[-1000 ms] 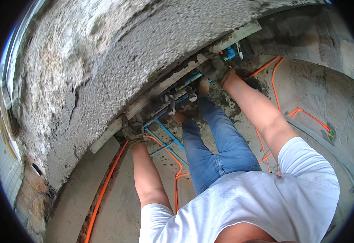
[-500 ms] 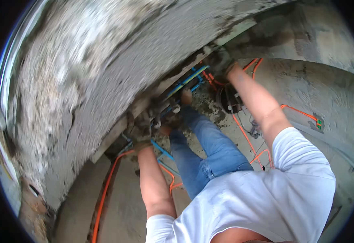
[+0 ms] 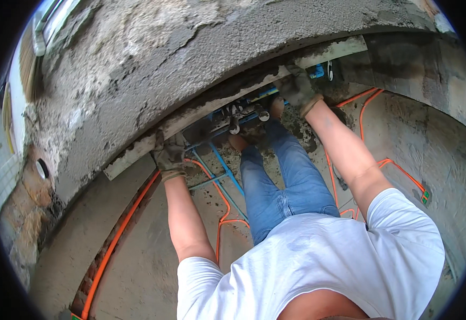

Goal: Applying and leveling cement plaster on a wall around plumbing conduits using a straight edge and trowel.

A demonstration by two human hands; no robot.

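Observation:
A long, mortar-smeared straightedge (image 3: 223, 101) lies slantwise along the lower edge of a rough grey plastered wall (image 3: 153, 90). My left hand (image 3: 169, 154), in a dirty work glove, is closed round the bar toward its left end. Farther right, my gloved right hand (image 3: 298, 89) grips the bar short of its right end. Both arms are stretched out, and the fingers are partly hidden by the bar and dirt.
Orange conduits (image 3: 117, 234) run along a chased wall groove and elsewhere. Blue pipes (image 3: 226, 168) cross below my left hand. A green-ended conduit box (image 3: 425, 197) sits at right. Brushes or brooms (image 3: 29, 69) hang at far left, near a round pipe opening (image 3: 42, 168).
My view has shifted and steadied. Both gloved hands still hold the straightedge, now farther apart in the picture, the left one lower and more to the left. More of the bar's ends shows.

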